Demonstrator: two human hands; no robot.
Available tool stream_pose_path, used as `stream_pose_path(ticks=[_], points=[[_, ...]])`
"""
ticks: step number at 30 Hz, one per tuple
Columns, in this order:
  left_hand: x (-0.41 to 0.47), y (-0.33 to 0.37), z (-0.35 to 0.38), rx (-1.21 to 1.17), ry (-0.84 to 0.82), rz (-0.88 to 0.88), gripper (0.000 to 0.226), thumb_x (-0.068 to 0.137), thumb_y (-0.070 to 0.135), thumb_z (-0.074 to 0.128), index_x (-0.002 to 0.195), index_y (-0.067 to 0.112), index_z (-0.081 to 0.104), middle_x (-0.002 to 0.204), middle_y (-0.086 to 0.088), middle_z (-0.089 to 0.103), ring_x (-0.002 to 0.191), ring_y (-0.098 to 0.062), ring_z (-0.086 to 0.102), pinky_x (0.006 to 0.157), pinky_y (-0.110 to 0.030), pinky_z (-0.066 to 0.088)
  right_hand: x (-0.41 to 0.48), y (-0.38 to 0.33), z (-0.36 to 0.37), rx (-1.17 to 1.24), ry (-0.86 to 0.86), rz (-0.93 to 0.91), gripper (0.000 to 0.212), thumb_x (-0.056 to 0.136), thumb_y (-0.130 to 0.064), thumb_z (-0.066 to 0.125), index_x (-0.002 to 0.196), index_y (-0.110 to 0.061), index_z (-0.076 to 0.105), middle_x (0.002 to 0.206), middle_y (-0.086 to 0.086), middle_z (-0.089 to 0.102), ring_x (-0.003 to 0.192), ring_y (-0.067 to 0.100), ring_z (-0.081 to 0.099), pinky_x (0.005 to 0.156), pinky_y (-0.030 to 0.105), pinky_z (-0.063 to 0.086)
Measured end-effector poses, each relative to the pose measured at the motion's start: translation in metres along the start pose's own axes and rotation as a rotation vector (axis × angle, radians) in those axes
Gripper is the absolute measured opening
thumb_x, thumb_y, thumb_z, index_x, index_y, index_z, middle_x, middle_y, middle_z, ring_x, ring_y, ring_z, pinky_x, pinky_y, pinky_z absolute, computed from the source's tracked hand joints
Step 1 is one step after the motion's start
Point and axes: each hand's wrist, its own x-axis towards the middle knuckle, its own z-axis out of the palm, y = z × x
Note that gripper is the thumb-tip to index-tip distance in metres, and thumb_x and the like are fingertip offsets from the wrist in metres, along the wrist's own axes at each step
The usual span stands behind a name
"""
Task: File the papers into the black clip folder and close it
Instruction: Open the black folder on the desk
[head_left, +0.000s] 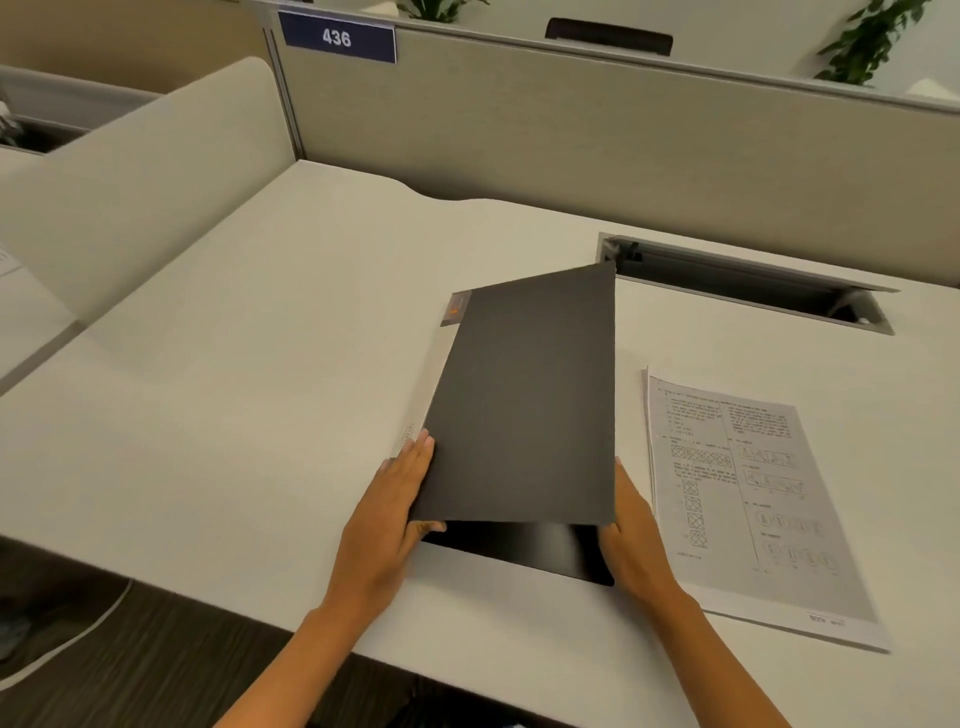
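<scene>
Black clip folder (524, 410) sits on the white bench (260, 389) near the front edge, close to centre of my view. Its front cover is lifted part-way and tilted, spine along the left side; the dark inner panel shows in the gap at the near edge.

My left hand (384, 525) lies along the folder's near-left edge, fingers extended up the spine side, thumb tucked under the raised cover. Left grip: pinching the cover's near-left corner.

My right hand (631, 530) is at the near-right corner, fingers behind the cover edge. Right grip: holding the cover's right edge; the fingertips are hidden, so I cannot tell how firmly.

Papers (748, 499) lie flat on the bench at 3 o'clock from the folder, just beside it and not touching. Printed text and small diagrams on the top sheet; several sheet edges show at the stack's left side.

Cable tray slot (743, 283) is recessed in the bench at 1 o'clock from the folder. Blue sign reading 436 (336, 37) is on the partition at 11 o'clock.
</scene>
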Motion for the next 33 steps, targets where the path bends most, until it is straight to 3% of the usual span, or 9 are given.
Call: stream_pose_path(ticks=[7, 11, 13, 15, 17, 20, 22, 25, 33], points=[[-0.006, 0.012, -0.005, -0.447, 0.204, -0.250, 0.046, 0.097, 0.021, 0.040, 0.140, 0.034, 0.033, 0.141, 0.029, 0.040, 0.131, 0.008, 0.034, 0.103, -0.007, 0.029, 0.014, -0.008, 0.026, -0.470, -0.091, -0.040, 0.069, 0.091, -0.054, 0.016, 0.151, -0.024, 0.003, 0.160, -0.008, -0.002, 0.147, 0.011, -0.005, 0.122, 0.033, 0.003], [-0.010, 0.009, -0.007, -0.608, 0.331, -0.648, 0.028, 0.097, 0.031, 0.032, 0.100, 0.015, 0.054, 0.102, -0.012, 0.058, 0.109, -0.034, 0.053, 0.108, -0.050, 0.036, 0.023, -0.014, 0.043, -0.566, -0.092, -0.076, 0.067, 0.095, -0.052, 0.016, 0.151, -0.020, 0.000, 0.160, -0.004, -0.003, 0.147, 0.010, -0.008, 0.120, 0.029, -0.003], [-0.009, 0.007, -0.009, -0.680, 0.354, -0.731, 0.060, 0.094, 0.046, 0.027, 0.125, -0.003, 0.043, 0.131, -0.033, 0.043, 0.128, -0.047, 0.036, 0.112, -0.054, 0.026, 0.025, -0.017, 0.051, -0.609, -0.096, -0.086, 0.069, 0.092, -0.055, 0.011, 0.151, -0.020, -0.002, 0.160, -0.004, -0.005, 0.147, 0.011, -0.009, 0.120, 0.028, -0.005], [-0.005, 0.006, -0.013, -0.656, 0.401, -0.791, 0.060, 0.098, 0.047, 0.022, 0.138, 0.005, 0.036, 0.146, -0.025, 0.032, 0.135, -0.033, 0.033, 0.113, -0.031, 0.023, 0.027, -0.018, 0.057, -0.636, -0.096, -0.093, 0.071, 0.091, -0.057, 0.009, 0.150, -0.020, -0.003, 0.160, -0.004, -0.006, 0.147, 0.012, -0.010, 0.119, 0.028, -0.006], [-0.002, 0.002, -0.017, -0.626, 0.439, -0.823, 0.029, 0.100, 0.043, 0.016, 0.110, 0.040, 0.043, 0.120, 0.008, 0.045, 0.104, 0.005, 0.046, 0.086, 0.004, 0.030, 0.028, -0.017, 0.060, -0.650, -0.091, -0.098, 0.071, 0.091, -0.057, 0.009, 0.150, -0.021, -0.003, 0.160, -0.005, -0.006, 0.147, 0.012, -0.010, 0.119, 0.027, -0.007], [0.000, -0.006, -0.028, -0.706, 0.419, -0.890, 0.038, 0.091, 0.060, 0.024, 0.090, 0.033, 0.051, 0.091, 0.003, 0.054, 0.088, -0.004, 0.052, 0.082, -0.012, 0.042, 0.028, -0.015, 0.061, -0.643, -0.078, -0.104, 0.070, 0.092, -0.057, 0.012, 0.150, -0.022, -0.003, 0.160, -0.006, -0.006, 0.146, 0.011, -0.010, 0.117, 0.025, -0.008], [-0.001, -0.011, -0.036, -0.653, 0.365, -0.932, 0.067, 0.085, 0.065, 0.029, 0.106, 0.008, 0.057, 0.096, -0.021, 0.060, 0.098, -0.034, 0.059, 0.084, -0.038, 0.049, 0.028, -0.014, 0.061, -0.642, -0.077, -0.114, 0.069, 0.092, -0.057, 0.011, 0.150, -0.022, -0.003, 0.159, -0.007, -0.006, 0.146, 0.010, -0.011, 0.117, 0.025, -0.008], [-0.002, -0.016, -0.046, -0.482, 0.341, -0.903, 0.068, 0.087, 0.062, 0.036, 0.099, -0.001, 0.059, 0.093, -0.026, 0.062, 0.093, -0.041, 0.060, 0.077, -0.042, 0.049, 0.028, -0.014, 0.060, -0.637, -0.079, -0.118, 0.069, 0.092, -0.057, 0.011, 0.150, -0.022, -0.002, 0.160, -0.007, -0.005, 0.146, 0.010, -0.010, 0.118, 0.025, -0.007], [-0.006, -0.015, -0.063, 0.222, -0.010, -0.996, 0.078, 0.092, 0.061, 0.017, 0.063, 0.012, 0.071, 0.054, 0.002, 0.070, 0.065, -0.020, 0.066, 0.075, -0.038, 0.050, 0.028, -0.016, 0.060, -0.639, -0.083, -0.112, 0.070, 0.092, -0.057, 0.013, 0.150, -0.021, -0.001, 0.159, -0.006, -0.005, 0.146, 0.010, -0.009, 0.118, 0.026, -0.006]])
